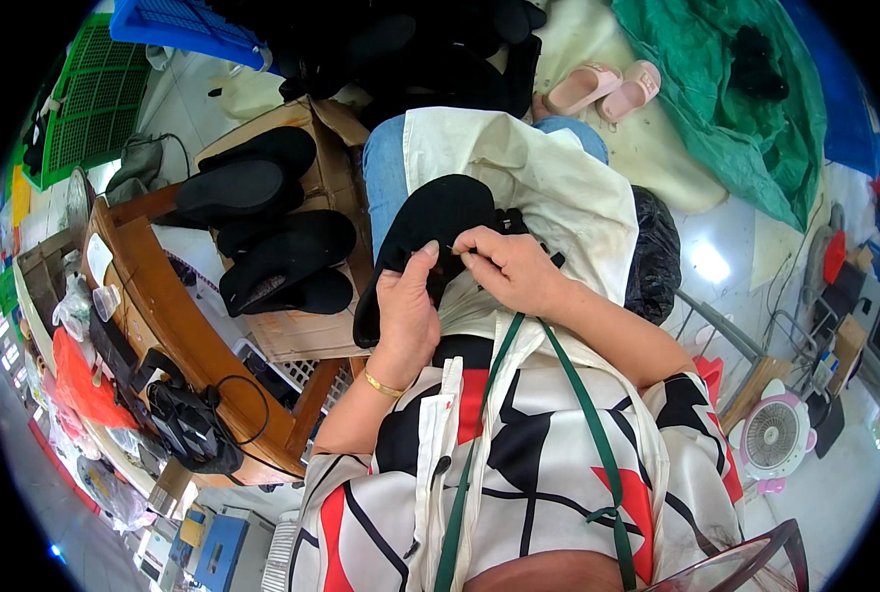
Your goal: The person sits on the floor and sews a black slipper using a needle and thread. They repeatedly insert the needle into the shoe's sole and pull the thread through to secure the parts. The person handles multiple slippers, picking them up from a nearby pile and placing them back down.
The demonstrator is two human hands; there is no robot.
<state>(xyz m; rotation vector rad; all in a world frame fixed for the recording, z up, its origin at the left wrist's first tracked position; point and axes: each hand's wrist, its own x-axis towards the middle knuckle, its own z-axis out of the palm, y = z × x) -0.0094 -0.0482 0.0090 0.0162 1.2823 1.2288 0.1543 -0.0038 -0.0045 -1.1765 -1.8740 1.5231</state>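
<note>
A black shoe [450, 209] rests on my lap over a cream apron [578, 217]. My left hand [407, 301] is closed on its near side, thumb raised along the opening. Close by, my right hand [507, 268] makes a pinch at the shoe's opening, thumb and forefinger pressed together. Whatever lies between those fingertips is too small to make out. Left of my lap, several more black shoes [287, 255] lie on a cardboard box [307, 333], some with soles turned up.
A curved wooden bench [174, 335] stands at my left, cluttered with bags and a black cable. Dark shoes [420, 59] are heaped ahead of me. Pink slippers [629, 94] and a green plastic sheet [756, 148] lie at the far right. A small fan [773, 434] stands lower right.
</note>
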